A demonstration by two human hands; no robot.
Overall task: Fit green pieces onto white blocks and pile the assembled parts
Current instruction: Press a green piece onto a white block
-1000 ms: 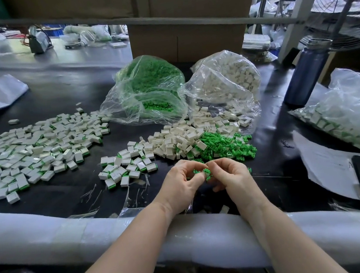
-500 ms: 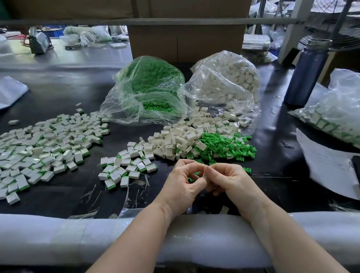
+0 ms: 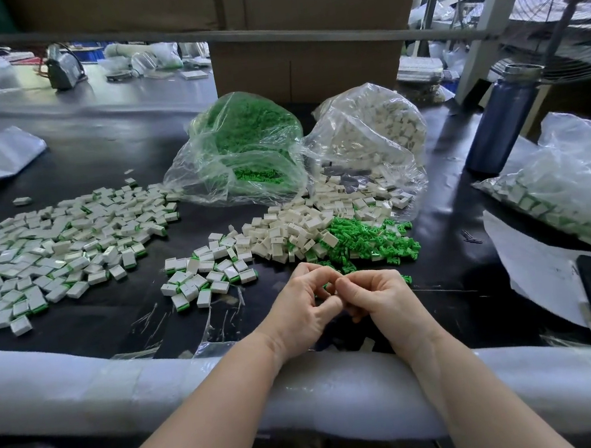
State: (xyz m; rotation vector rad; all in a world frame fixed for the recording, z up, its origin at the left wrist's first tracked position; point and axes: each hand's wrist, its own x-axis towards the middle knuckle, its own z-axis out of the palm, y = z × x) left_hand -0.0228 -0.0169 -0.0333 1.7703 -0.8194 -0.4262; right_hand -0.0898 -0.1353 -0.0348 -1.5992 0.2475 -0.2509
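My left hand (image 3: 306, 306) and right hand (image 3: 378, 301) pinch together on what seems a green piece (image 3: 326, 287), tiny, light, stiff plastic, best held by its edges.

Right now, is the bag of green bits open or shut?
Open. The bag of green bits lies on its side, its mouth gaping toward the table.

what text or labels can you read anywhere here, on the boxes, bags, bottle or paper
None can be read.
Cardboard boxes: no print shows.
White paper: a faint mark near its right edge, too blurred to read.
Blue bottle: no label visible.
Plastic bags: no print.
White blocks: small dark marks, too small to read.
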